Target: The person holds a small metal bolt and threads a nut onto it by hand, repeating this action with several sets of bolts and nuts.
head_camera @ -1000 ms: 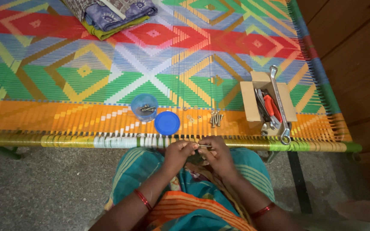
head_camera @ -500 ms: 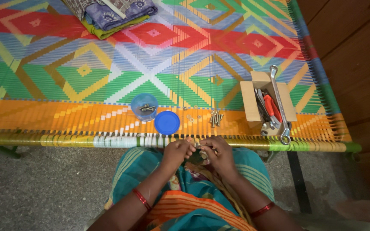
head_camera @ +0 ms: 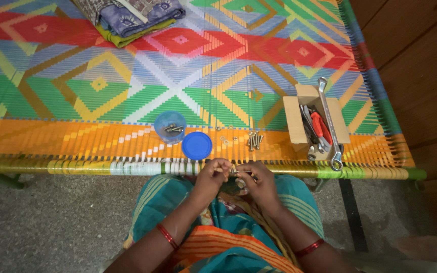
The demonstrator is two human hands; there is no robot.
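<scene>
A: Change since the earlier frame: both hands have shifted slightly; the fingertips now sit closer together over the lap, just below the cot's near edge. Everything on the cot lies where it did.

B: Entry, left hand (head_camera: 212, 174)?

A: Fingers pinched on a small metal piece (head_camera: 232, 171), too small to tell apart further. A red bangle (head_camera: 167, 236) sits on that forearm.

B: Right hand (head_camera: 257, 181)?

A: Curled, fingertips closed on the same small metal piece from the other side. The two hands meet at it, touching. A second red bangle (head_camera: 309, 247) on that wrist.

B: Location of the piece?

A: Between both hands, above the person's lap, just short of the near edge of the woven cot (head_camera: 102, 91).

B: Items on the cot, near edge?

A: One blue plastic jar (head_camera: 170, 127), open, with a few bolts inside. One blue lid (head_camera: 197, 145), flat, just beside the jar on its right. A few loose washers (head_camera: 227, 139) to the right of the lid. A small cluster of bolts (head_camera: 254, 140) beside those.

B: Near right corner?

A: One open cardboard box (head_camera: 294, 119) holding red-handled pliers (head_camera: 320, 126) and other metal tools. A long spanner (head_camera: 329, 124) lies across it, its ring end overhanging the box toward the near edge.

B: Far edge?

A: Folded cloth (head_camera: 132, 15), purple and yellow-green, well apart from the rest.
</scene>
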